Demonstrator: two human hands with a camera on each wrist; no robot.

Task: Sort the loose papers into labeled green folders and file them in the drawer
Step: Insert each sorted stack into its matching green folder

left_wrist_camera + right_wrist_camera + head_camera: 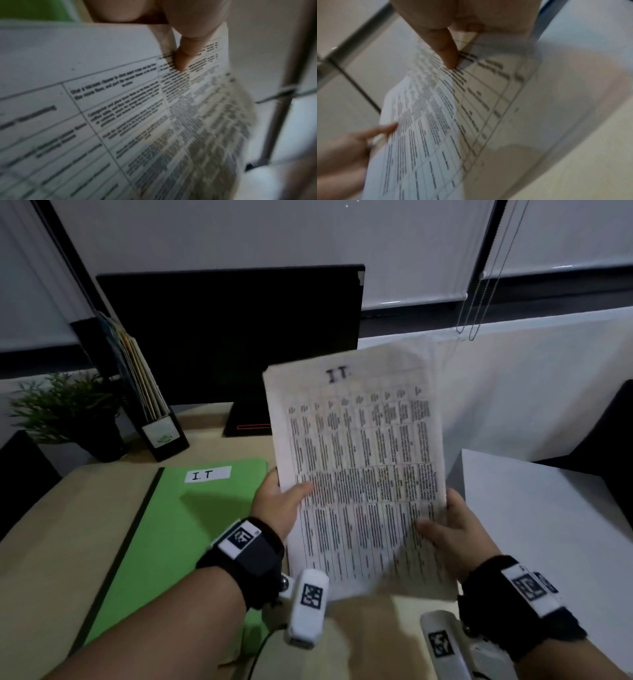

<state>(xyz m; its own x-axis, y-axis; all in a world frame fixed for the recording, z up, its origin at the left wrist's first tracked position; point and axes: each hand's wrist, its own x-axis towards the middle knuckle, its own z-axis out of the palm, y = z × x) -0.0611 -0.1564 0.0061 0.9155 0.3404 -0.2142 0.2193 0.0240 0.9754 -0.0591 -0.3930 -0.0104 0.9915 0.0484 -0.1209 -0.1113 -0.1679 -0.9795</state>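
Note:
I hold a stack of printed papers (359,467) headed "I.T" upright above the desk, its table of text facing me. My left hand (284,501) pinches the stack's left edge, thumb (183,59) on the front. My right hand (445,529) pinches the lower right edge, thumb (448,54) pressed on the print. The papers (120,108) fill the left wrist view, and the papers (445,121) bend across the right wrist view. A closed green folder (164,525) with a white "I.T" label (207,474) lies flat on the desk to the left.
A dark monitor (233,337) stands behind the papers. A black file holder (150,405) with folders and a small potted plant (72,412) sit at the back left. A white sheet or surface (548,525) lies to the right. The tan desk (51,525) shows around the folder.

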